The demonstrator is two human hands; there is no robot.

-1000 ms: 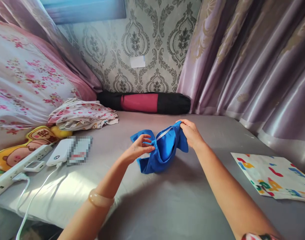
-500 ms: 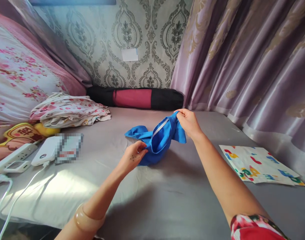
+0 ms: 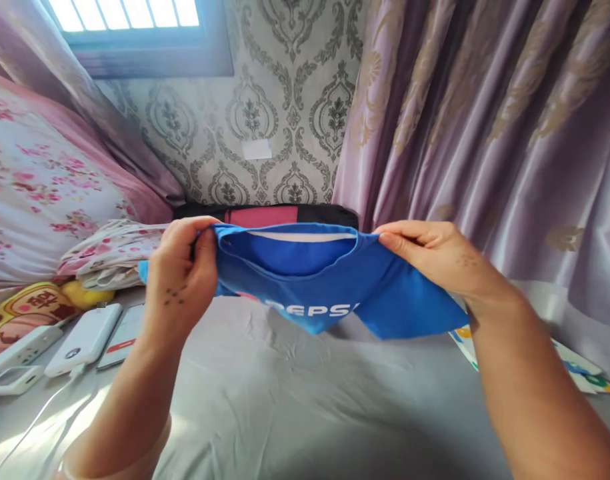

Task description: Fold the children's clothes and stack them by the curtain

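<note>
A blue shirt (image 3: 325,280) with white lettering hangs stretched in the air above the grey bed sheet (image 3: 295,400). My left hand (image 3: 182,277) pinches its left shoulder by the neck opening. My right hand (image 3: 435,257) pinches the right shoulder, fingers closed on the cloth. The shirt's white-lined collar faces me, and its lower part droops toward the sheet.
A black and red roll (image 3: 269,215) lies against the patterned wall. Folded floral cloth (image 3: 109,250) and a floral pillow (image 3: 35,193) sit at left. A white power bank (image 3: 82,340), a phone (image 3: 122,337) and cables lie left. A colourful printed cloth (image 3: 579,370) lies right, below the purple curtain (image 3: 485,113).
Both hands have lifted the crumpled blue shirt off the sheet and pulled it wide between them. My left hand shifted from the bunched cloth to the shoulder. The view tilted upward.
</note>
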